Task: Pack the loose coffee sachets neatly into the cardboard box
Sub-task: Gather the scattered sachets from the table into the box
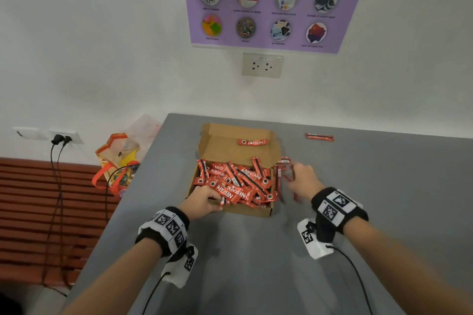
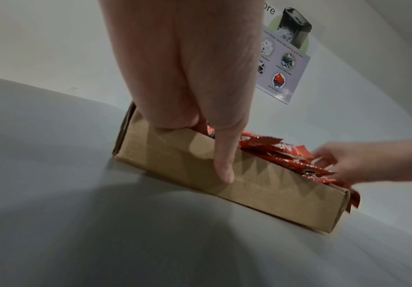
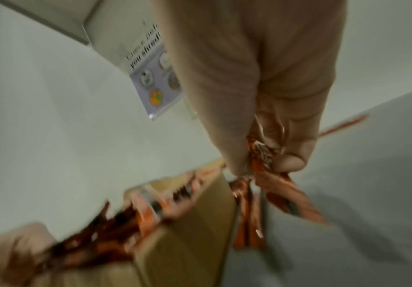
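Observation:
A shallow cardboard box (image 1: 245,210) (image 2: 261,194) (image 3: 190,242) sits on the grey table, heaped with red coffee sachets (image 1: 235,181) (image 2: 283,153). One sachet (image 1: 253,141) lies on the open lid. My left hand (image 1: 202,202) (image 2: 215,147) grips the box's near left wall, thumb outside, fingers inside. Just right of the box, my right hand (image 1: 298,178) (image 3: 261,161) pinches a few red sachets (image 3: 281,192) (image 1: 281,174) by their ends; this hand is blurred. More sachets (image 3: 248,223) lean against the box's right wall. A lone sachet (image 1: 319,137) lies far right.
The grey table (image 1: 256,263) runs to a white wall with a purple poster (image 1: 273,7) and a socket (image 1: 262,65). Left of the table, a colourful bag (image 1: 117,161) sits on a brown slatted bench (image 1: 38,212) with black cables.

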